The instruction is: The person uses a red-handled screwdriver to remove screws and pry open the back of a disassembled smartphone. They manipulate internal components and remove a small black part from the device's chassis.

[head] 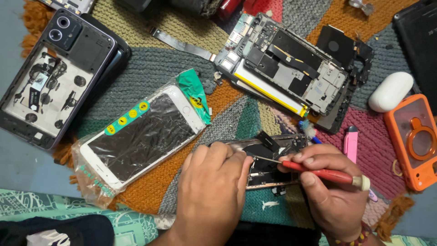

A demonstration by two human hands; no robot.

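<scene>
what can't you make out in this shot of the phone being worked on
Head view, the only one:
- Opened phone: its near half is covered by the left hand and right hand.
- Red screwdriver: its tip is too small to tell.
- Dark slab: cut off by the right edge.
</scene>
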